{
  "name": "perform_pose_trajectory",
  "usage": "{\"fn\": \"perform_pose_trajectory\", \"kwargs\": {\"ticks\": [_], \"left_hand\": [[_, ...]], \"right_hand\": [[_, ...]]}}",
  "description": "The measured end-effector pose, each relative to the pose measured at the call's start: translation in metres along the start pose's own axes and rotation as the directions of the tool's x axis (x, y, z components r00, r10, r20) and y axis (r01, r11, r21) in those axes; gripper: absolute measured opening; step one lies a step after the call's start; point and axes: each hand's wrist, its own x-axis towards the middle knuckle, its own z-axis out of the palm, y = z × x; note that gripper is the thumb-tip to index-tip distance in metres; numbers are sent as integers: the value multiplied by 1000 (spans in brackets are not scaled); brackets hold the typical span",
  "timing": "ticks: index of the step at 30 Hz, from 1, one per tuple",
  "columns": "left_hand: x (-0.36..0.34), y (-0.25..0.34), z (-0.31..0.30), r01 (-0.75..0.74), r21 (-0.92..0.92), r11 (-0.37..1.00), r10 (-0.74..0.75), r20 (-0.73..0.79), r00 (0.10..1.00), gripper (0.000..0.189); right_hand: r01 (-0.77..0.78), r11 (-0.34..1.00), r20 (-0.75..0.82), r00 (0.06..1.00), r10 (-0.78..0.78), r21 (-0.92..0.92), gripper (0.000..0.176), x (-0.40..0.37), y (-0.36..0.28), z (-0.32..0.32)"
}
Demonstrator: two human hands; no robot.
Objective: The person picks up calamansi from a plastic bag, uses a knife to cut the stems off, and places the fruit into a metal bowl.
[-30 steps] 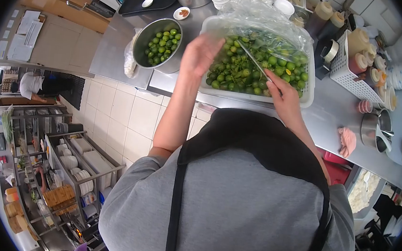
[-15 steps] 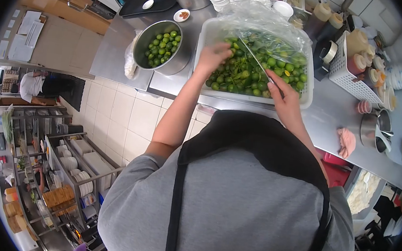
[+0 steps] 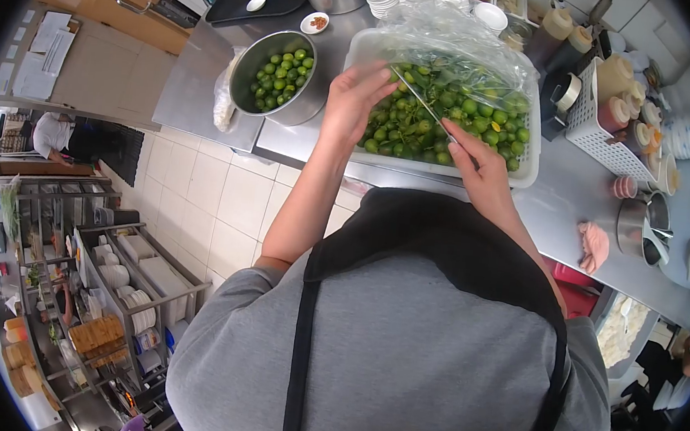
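Observation:
A white plastic tub (image 3: 530, 168) holds many small green limes (image 3: 484, 123), some with leaves and stems, partly under a clear plastic bag (image 3: 451, 36). My right hand (image 3: 481, 159) is closed round the handle of a knife. Its thin blade (image 3: 421, 99) slants up and left over the limes. At the tub's left side my left hand (image 3: 357, 100) has its fingers bent together near the blade's tip. A bit of green, apparently a lime, shows at those fingertips, mostly hidden. Left of the tub stands a steel pot (image 3: 312, 98) with loose limes inside.
A small white dish (image 3: 314, 22) and a black tray (image 3: 244, 10) lie behind the pot. White cups (image 3: 380, 1) line the back. On the right are a white basket of sauce bottles (image 3: 607, 128) and a pink cloth (image 3: 594, 245). Another person (image 3: 55, 137) stands far left.
My left hand has moved slightly left and up from over the limes to the knife's tip. The knife has shifted left with my right hand, and its blade points more to the left.

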Motion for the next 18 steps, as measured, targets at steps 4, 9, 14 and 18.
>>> {"fn": "perform_pose_trajectory", "kwargs": {"ticks": [4,9,14,18], "left_hand": [[-3,-4,8,-12,42,999,12,-4,1000,17],[-20,-16,23,44,310,950,-102,173,980,22],[4,-5,13,25,160,987,-30,33,999,21],[10,0,10,-80,136,987,78,19,997,21]], "right_hand": [[-20,995,-27,999,17,-99,32,1,-3,-3],[20,991,-120,992,-37,-135,31,8,8,-1],[-9,998,-103,995,3,-56,30,5,-4,-7],[-14,999,-53,999,12,-33,32,-3,-9,-6]]}}
